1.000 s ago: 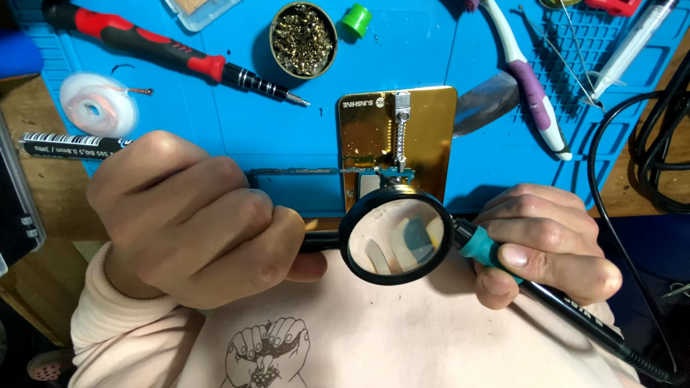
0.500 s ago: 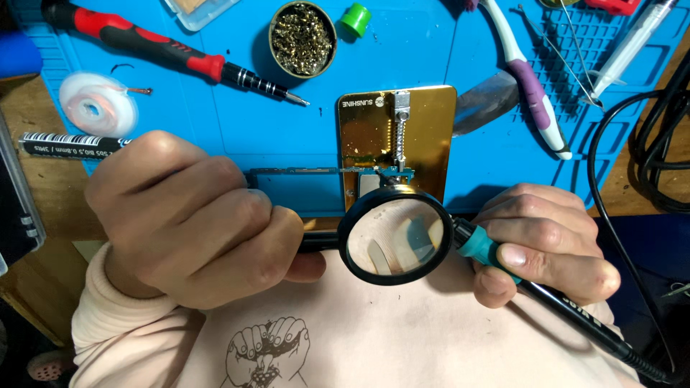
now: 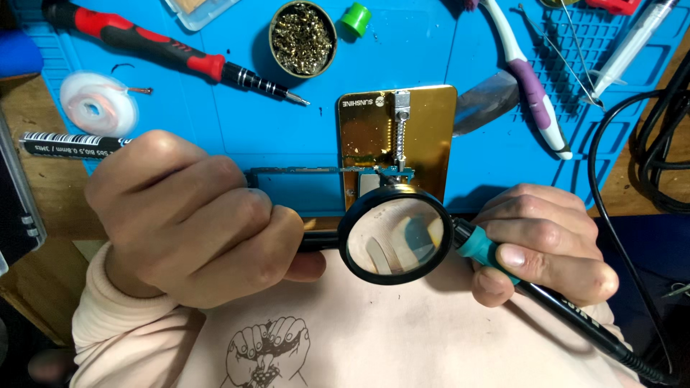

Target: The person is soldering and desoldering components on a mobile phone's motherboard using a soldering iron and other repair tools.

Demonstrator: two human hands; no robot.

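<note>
At the far left of the blue work mat (image 3: 215,122) lie a white spool of wick (image 3: 98,103) and a red-handled screwdriver (image 3: 172,59); nearer the person, the left hand (image 3: 190,219) is clenched round the black handle of a magnifying glass (image 3: 395,232), holding the round lens just above the near end of a slim circuit board (image 3: 309,172); that board is clamped in a gold holder plate (image 3: 399,136) at mid-mat, its blue-chipped end showing just beyond the lens rim; above it stands a round tin of brass wool (image 3: 302,37) beside a small green cap (image 3: 356,19); to the right the right hand (image 3: 546,241) grasps the teal-collared grip of a soldering iron (image 3: 496,259) pen-fashion, its tip hidden behind the lens, so whether it touches the board cannot be told; its black cable (image 3: 618,215) loops off to the right past a white-and-purple tool (image 3: 528,79); to do this well, the person would likely want both wrists braced, the lens held level, and the cable kept slack so that it does not tug the tip.
</note>
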